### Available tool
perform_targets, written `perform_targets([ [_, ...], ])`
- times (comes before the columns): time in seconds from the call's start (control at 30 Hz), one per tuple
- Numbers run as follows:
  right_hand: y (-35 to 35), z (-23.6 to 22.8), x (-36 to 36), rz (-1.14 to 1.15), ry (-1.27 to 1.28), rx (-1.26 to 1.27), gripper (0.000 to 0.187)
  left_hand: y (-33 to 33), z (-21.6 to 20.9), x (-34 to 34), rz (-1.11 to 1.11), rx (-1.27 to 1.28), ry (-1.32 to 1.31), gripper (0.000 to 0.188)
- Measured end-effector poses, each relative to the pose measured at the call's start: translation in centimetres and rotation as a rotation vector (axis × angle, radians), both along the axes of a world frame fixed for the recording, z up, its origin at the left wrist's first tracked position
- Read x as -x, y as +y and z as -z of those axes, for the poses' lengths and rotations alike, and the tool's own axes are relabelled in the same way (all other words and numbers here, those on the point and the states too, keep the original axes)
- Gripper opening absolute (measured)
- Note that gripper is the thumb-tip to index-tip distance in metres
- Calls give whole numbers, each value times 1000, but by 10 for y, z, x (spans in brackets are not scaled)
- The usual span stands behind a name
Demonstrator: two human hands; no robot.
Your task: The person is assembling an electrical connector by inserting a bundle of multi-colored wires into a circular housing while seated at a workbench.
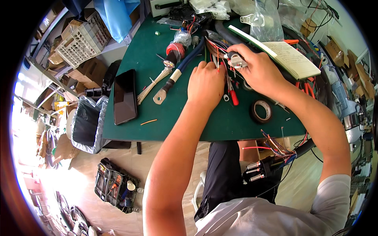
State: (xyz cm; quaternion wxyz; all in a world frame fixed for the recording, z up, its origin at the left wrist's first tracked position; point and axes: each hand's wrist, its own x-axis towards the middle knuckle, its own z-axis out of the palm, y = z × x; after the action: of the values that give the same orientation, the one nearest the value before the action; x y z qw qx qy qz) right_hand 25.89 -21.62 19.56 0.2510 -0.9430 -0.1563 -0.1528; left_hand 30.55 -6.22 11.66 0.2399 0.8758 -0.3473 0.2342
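pinching slim, multicoloured wires (213, 48), left hand (206, 83); clasping a grey tool (238, 61), right hand (259, 67)

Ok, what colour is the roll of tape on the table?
The tape is black, around a pale brown core. The head view shows it best.

Green table (169, 128) with phone (125, 96), cables (189, 59), tape (254, 114)

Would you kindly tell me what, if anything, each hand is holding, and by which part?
The right hand grips a grey piece, though which part is unclear. The left hand is at the thin wires; its hold is hidden.
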Motion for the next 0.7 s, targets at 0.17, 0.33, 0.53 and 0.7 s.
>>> perform_targets([
  [0.17, -6, 0, 0, 23, 20, 11, 28, 24, -3, -11, 132, 5, -93, 11],
  [0.33, -18, 7, -1, -42, -8, 101, 34, 46, -1, -15, 106, 81, -64, 10],
  [0.53, -31, 9, 7, -51, -56, 152, 51, 53, -5, -17, -175, 224, 13, 13],
  [0.7, -27, 17, 11, -138, -116, 381, 44, 52, -17, -1, -33, 566, 381, 10],
])
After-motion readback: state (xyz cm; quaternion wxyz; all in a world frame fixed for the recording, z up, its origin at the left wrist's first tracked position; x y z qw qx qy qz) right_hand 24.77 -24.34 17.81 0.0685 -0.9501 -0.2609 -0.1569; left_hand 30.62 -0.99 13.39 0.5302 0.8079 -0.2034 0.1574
